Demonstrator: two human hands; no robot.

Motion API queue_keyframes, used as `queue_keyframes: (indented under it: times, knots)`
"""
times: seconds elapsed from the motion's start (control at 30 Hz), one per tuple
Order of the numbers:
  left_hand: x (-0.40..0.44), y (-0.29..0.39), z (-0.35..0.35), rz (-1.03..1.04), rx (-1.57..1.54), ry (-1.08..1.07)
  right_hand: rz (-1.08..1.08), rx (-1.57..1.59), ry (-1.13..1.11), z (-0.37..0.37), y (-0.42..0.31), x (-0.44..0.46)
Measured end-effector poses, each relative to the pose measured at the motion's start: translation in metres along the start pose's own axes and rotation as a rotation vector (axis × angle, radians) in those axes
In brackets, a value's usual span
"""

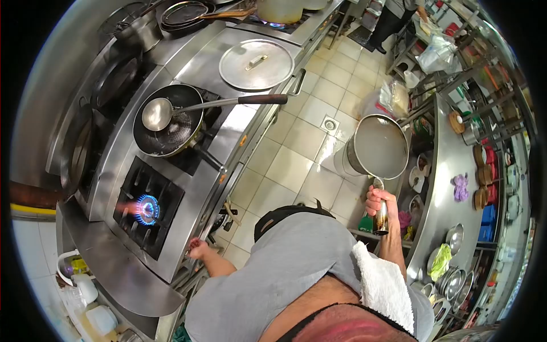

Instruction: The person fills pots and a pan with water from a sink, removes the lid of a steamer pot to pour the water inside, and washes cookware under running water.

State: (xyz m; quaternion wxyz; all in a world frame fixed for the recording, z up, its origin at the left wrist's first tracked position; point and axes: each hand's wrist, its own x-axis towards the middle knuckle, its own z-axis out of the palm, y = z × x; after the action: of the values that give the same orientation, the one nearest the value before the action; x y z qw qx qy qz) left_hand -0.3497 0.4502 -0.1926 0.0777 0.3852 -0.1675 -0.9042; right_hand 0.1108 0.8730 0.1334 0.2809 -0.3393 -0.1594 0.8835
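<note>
My right hand (380, 204) is wrapped round the handle of a deep metal pot (380, 146), held above the floor on the right; its inside looks pale and cloudy. At the front edge of the stove my left hand (198, 248) is closed near the controls, and what its fingers hold is too small to make out. The burner (147, 210) beside it burns with a blue flame. Behind that burner sits a black wok (171, 134) with a metal ladle (156, 114) lying across it.
A round metal lid (256, 64) lies on the stove top. Pans (183, 12) and a large pot (279, 10) stand farther back. On the right a steel counter (450, 154) holds bowls (454, 238) and a purple cloth (460, 187). Another person (393, 20) stands at the far end.
</note>
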Motion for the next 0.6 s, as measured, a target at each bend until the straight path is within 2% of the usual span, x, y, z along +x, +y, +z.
queue_keyframes:
  times: [0.13,0.23,0.33,0.4,0.43,0.5,0.53,0.6]
  knots:
    - [-0.003,0.014,0.009,0.06,-0.015,0.132,0.005,-0.016,0.003,-0.008,-0.041,0.046]
    - [-0.008,0.037,0.011,0.108,0.187,0.037,-0.006,-0.009,0.015,-0.015,-0.075,0.061]
    - [0.015,0.042,-0.004,0.068,0.202,-0.068,-0.011,-0.108,0.044,-0.011,-0.091,0.081]
    - [-0.008,0.027,-0.008,0.281,0.296,-0.069,-0.022,-0.098,0.048,-0.01,-0.099,0.095]
    - [-0.005,0.023,-0.01,0.387,0.445,-0.093,-0.028,-0.092,0.052,-0.01,-0.102,0.101]
    - [-0.005,0.016,-0.015,0.69,0.693,0.007,-0.036,-0.055,-0.006,-0.012,-0.112,0.107]
    - [-0.001,0.014,-0.017,0.687,0.694,0.009,-0.05,-0.035,0.02,-0.01,-0.112,0.111]
    - [0.005,0.015,-0.025,1.072,1.242,0.21,-0.063,-0.021,0.045,-0.006,-0.118,0.121]
